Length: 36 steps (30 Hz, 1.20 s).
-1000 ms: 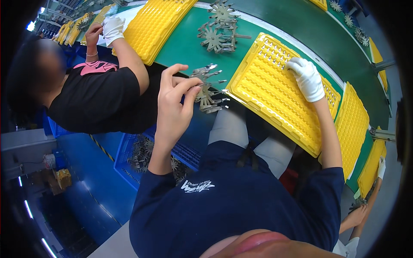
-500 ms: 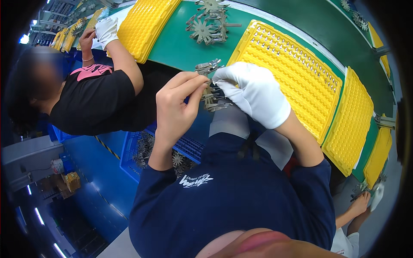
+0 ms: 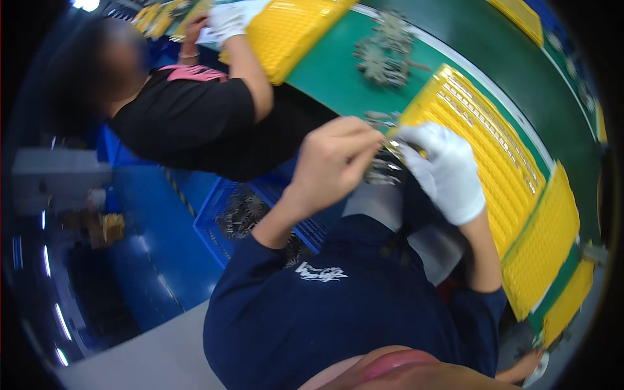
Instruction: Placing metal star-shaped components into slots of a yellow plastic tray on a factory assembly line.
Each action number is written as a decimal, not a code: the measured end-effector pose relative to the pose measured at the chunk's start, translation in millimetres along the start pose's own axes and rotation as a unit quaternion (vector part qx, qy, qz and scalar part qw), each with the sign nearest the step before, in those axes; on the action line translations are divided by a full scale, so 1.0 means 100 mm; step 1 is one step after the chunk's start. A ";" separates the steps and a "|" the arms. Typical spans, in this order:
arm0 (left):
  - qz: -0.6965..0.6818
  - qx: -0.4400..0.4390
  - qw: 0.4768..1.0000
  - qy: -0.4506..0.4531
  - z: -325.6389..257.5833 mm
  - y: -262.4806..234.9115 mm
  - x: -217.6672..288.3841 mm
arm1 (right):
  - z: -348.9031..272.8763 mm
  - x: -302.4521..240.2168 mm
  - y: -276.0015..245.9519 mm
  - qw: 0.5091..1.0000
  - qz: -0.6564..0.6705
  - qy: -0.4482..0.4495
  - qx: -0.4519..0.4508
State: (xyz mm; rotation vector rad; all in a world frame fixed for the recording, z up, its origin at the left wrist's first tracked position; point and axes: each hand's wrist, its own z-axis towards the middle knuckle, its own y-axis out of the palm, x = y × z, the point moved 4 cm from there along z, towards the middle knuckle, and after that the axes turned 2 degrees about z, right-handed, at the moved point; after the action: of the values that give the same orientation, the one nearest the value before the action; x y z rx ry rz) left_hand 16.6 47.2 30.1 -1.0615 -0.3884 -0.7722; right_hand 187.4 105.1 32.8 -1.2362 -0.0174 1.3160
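Observation:
Between my two hands is a grey metal fixture (image 3: pixel 382 174) with several thin clip-like arms, held above my lap at the table's near edge. My bare left hand (image 3: pixel 335 159) pinches it from the left, thumb and forefinger together at its middle. On the other side, my right hand (image 3: pixel 445 172), in a white glove, has its fingertips closed at the same spot; a small shiny bit shows there, too blurred to name. Just beyond my right hand lies a yellow ridged tray (image 3: pixel 484 188), with rows of small silver metal pieces (image 3: pixel 465 97) along its far part.
More star-shaped metal fixtures (image 3: pixel 383 55) sit on the green table (image 3: pixel 325 75). Other yellow trays (image 3: pixel 543 240) lie to the right. A blue crate (image 3: pixel 211 214) of fixtures stands below left. A co-worker (image 3: pixel 195 120) sits at left; another person's hand (image 3: pixel 523 367) shows lower right.
The whole view has swung, so the table, trays and co-worker appear farther right. Both hands stay together at the fixture. The gloved fingers have shifted slightly on it.

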 end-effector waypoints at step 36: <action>0.032 0.027 0.992 -0.122 -0.32 -0.19 -0.37 | -0.40 1.72 -0.49 0.954 -0.230 0.176 -0.074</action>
State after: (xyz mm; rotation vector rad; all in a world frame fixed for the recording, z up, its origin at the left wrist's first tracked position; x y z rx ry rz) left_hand -24.8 27.8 4.4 -1.1158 -0.5771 -0.5741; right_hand 306.2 213.8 -55.3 -1.4733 -0.1440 0.6919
